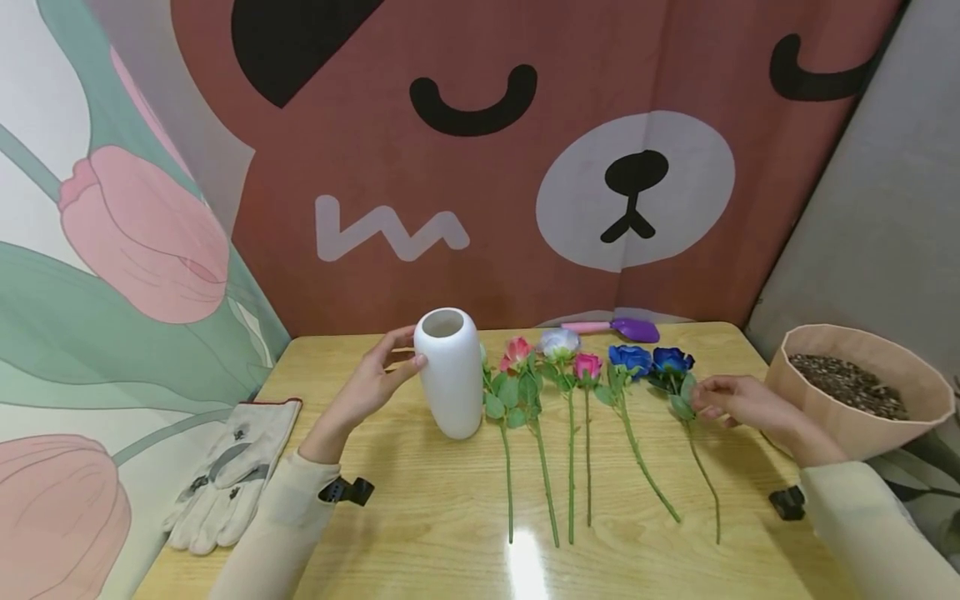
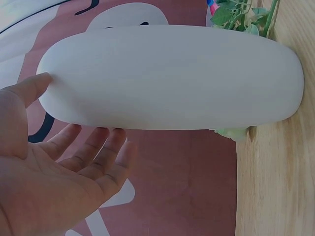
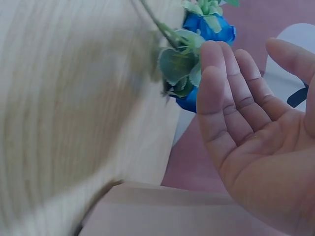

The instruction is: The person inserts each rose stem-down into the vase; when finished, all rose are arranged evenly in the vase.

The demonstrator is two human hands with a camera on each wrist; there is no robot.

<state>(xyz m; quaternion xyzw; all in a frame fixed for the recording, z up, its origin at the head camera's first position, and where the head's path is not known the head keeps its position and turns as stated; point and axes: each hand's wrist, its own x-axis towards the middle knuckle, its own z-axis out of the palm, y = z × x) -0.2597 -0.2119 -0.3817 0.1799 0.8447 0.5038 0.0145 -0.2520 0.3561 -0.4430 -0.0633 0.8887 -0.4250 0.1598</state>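
A tall white vase (image 1: 452, 379) stands upright on the table. My left hand (image 1: 378, 377) holds it near the top from the left, thumb on the near side; in the left wrist view the other fingers (image 2: 101, 142) meet its edge. Several artificial roses lie in a row to the right of the vase, stems toward me: a coral rose (image 1: 517, 353), a pale lilac rose (image 1: 558, 342), a pink rose (image 1: 588, 365) and a blue rose (image 1: 630, 359). My right hand (image 1: 738, 404), fingers loosely bent, is beside the leaves of the rightmost blue rose (image 1: 672, 360); the right wrist view shows no grip.
A peach pot (image 1: 802, 408) of dark soil stands at the right. A purple trowel (image 1: 636, 330) with a pink handle lies at the table's back edge. Pale work gloves (image 1: 225, 500) lie at the left. A printed curtain (image 1: 360, 292) hangs behind the wooden table (image 1: 420, 517).
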